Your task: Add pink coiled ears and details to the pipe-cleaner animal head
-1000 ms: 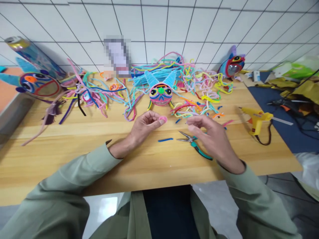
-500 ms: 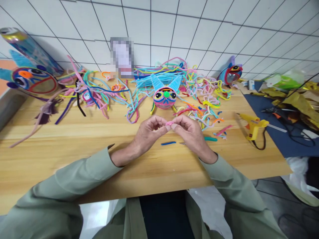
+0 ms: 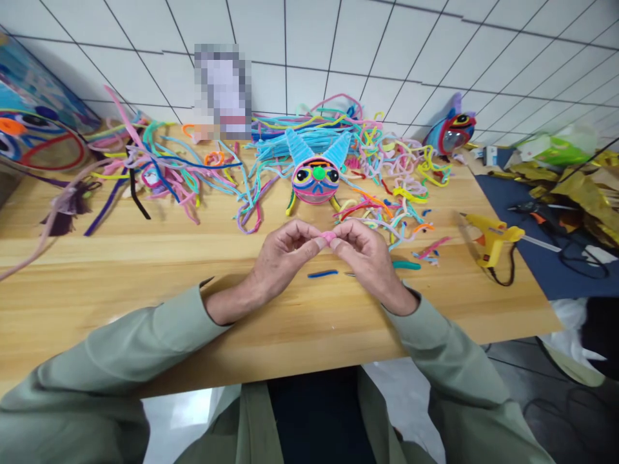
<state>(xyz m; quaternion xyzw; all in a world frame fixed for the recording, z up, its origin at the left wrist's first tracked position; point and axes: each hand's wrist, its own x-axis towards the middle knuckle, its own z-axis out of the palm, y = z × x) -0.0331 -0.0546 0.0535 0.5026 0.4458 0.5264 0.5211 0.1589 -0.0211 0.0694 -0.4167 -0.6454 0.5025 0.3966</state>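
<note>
Left hand: the pink piece (image 3: 329, 238) is being gripped between thumb and fingers by the left hand (image 3: 293, 250).
Right hand: the same pink piece is being pinched from the other side by the right hand (image 3: 362, 250).
Pink piece: it is being held up between the fingertips, in front of the blue-eared mask figure (image 3: 316, 180).
Pliers: the green-handled pliers (image 3: 406, 265) are being partly covered by the right hand.
Blue strip: the short blue strip (image 3: 323, 274) is being left bare to view on the desk (image 3: 271, 341), near the pliers.
Right side: the desk is being shared by the yellow glue gun (image 3: 493, 238).
Behind: the mask figure is being flanked by tangled pipe cleaners (image 3: 387, 154).
</note>
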